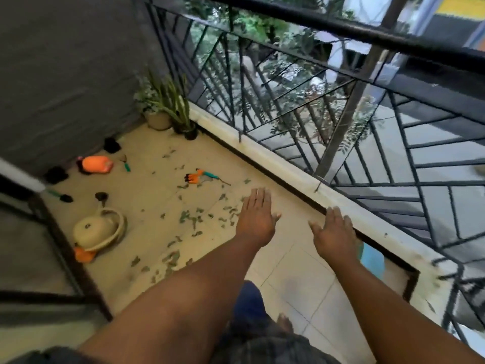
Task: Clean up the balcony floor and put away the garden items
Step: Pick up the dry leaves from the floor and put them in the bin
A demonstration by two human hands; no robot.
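Tiled balcony floor (pixel 162 185), railing (pixel 341 106) along its far edge. Beside the railing's corner, two potted plants (pixel 168 106). Well away from the railing, cream watering can (pixel 98 229); nearer, orange glove (pixel 194 177), scattered leaves (pixel 194 219). Left hand (pixel 256 219) and right hand (pixel 334 231) above floor: flat, fingers straight, holding nothing.
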